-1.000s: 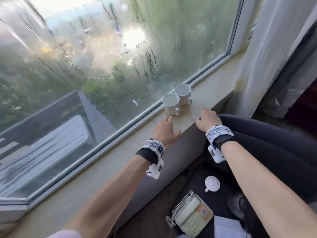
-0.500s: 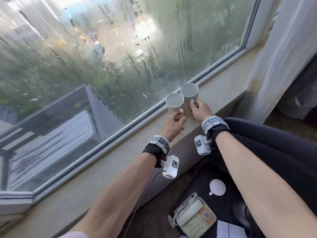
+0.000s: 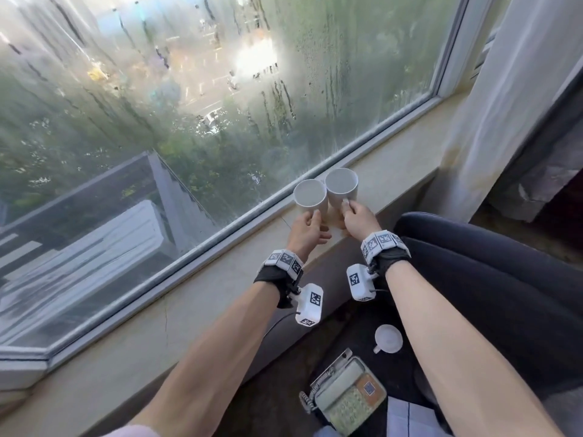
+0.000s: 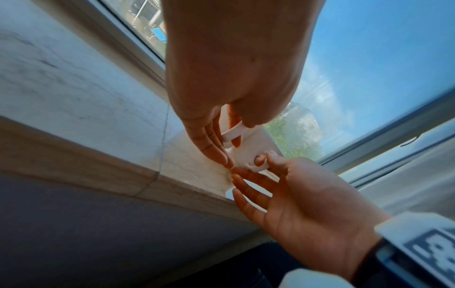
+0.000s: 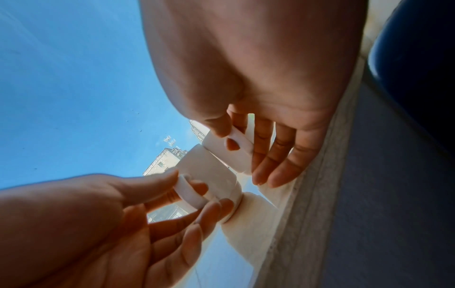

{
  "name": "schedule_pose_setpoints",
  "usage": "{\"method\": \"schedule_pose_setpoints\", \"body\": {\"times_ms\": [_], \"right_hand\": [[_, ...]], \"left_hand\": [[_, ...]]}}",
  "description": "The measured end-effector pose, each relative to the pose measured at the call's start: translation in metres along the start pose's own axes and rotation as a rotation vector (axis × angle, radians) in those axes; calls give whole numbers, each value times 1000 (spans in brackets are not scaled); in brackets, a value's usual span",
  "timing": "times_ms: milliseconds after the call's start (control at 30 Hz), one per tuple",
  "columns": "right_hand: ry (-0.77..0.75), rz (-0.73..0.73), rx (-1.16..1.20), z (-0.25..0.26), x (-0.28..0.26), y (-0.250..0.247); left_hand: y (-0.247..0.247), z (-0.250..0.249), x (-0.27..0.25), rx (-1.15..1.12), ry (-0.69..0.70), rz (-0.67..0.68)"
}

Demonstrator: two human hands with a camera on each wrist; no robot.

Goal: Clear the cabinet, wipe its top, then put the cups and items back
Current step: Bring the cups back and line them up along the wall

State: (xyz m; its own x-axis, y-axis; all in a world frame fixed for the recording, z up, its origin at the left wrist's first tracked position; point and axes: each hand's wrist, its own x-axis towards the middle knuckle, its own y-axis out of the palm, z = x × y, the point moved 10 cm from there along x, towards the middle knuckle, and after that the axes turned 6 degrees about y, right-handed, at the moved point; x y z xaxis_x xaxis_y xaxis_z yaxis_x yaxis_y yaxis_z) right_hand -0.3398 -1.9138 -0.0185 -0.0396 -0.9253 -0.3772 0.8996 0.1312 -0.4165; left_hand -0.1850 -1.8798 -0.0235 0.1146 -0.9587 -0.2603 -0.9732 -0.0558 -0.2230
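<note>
Both hands pinch mug handles: left hand (image 3: 305, 231) has thumb + forefinger closed on the handle of the left mug (image 3: 310, 197), right hand (image 3: 358, 219) does the same on the right mug (image 3: 342, 186). In the right wrist view a fingertip of each hand pokes through its handle loop w/ the thumb on the outer strap; the other fingers (image 5: 275, 171) hang loose below, not wrapped round the body. Grip is on handles only.

Mugs stand upright on the stone sill (image 3: 394, 171), just ahead of the knuckles, walls touching or nearly so, close to the window frame (image 3: 220, 244) on their far side. Both look empty. Cannot tell if the bases are lifted yet; left wrist view hints they sit on the stone.

Behind + below the wrists, on the dark floor: a third white cup (image 3: 388, 339), a desk phone (image 3: 347, 395) w/ coiled cord, and a pale sheet or box edge beside it, partly cut off.

Step, as I read it: picking up the two parked mugs, probably to carry them back to the cabinet, tho the cabinet isn't in view, so can't confirm whether this is clearing or the return.

Next move needs: straight-up lift, both together, keeping the mugs apart so they don't clink; a thin handle pinch lets a mug swing, so firm it up before turning away from the glass. Mind the drop at the sill edge near the palms.
</note>
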Motion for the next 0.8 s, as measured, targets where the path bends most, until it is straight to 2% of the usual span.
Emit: {"method": "schedule_pose_setpoints", "body": {"times_ms": [233,500,633,800], "right_hand": [[18,16,47,-14,-25,12],[8,-31,130,8,-85,22],[-48,-58,182,37,-123,37],[-166,-54,244,82,-182,78]], "left_hand": [[-30,16,-23,-115,-15,-80],[-65,15,-73,-197,4,-151],[-105,3,-108,-210,53,-199],[-183,-16,-171,-208,146,-293]]}}
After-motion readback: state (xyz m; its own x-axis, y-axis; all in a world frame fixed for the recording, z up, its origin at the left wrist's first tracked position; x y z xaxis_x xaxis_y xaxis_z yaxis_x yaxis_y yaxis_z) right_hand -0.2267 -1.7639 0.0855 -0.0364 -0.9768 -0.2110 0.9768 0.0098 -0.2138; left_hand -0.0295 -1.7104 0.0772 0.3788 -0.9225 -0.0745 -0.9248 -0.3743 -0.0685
